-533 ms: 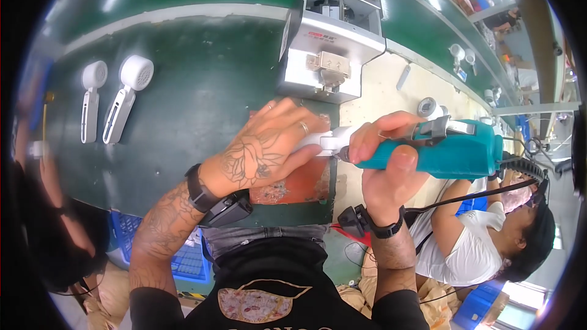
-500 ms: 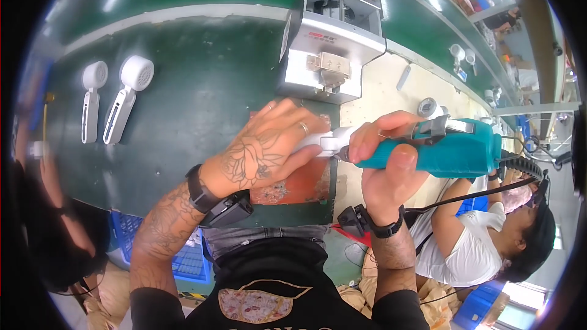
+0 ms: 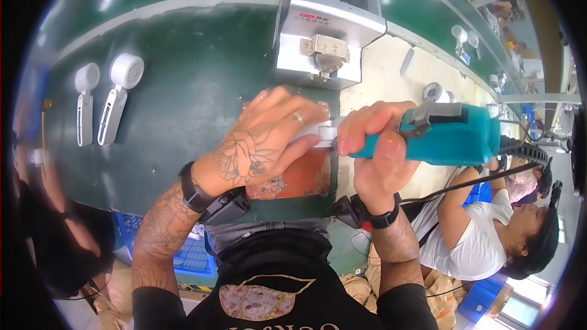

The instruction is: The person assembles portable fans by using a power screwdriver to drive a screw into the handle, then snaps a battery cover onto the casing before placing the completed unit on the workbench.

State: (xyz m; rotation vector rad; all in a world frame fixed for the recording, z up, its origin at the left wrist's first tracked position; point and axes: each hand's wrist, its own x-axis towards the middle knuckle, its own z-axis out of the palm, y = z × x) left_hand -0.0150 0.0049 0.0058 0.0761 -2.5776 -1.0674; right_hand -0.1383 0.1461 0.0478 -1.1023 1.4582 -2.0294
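My left hand (image 3: 260, 137) is closed round a white plastic part (image 3: 324, 135), pressing it down over the reddish-brown mat (image 3: 299, 180). Most of that part lies hidden under the fingers; a squared, hinge-like end sticks out to the right. In my right hand (image 3: 386, 150) is a teal electric screwdriver (image 3: 449, 137), held level with its tip pointing left. The tip meets or nearly meets the part's end; my fingers partly cover the spot. A metal lever runs along the tool's top, and a black cable (image 3: 520, 148) leaves its rear.
Beyond my hands stands a silver-grey machine (image 3: 324, 24). Two white handheld devices with round perforated heads, one small (image 3: 85, 104) and one larger (image 3: 119, 98), lie at the left. A blue crate (image 3: 192, 256) sits below the bench edge. A person in white (image 3: 468, 238) works at the right.
The screwdriver and both hands have shifted slightly left and up in the picture, while the machine appears higher and the devices further left. Both grips stay the same.
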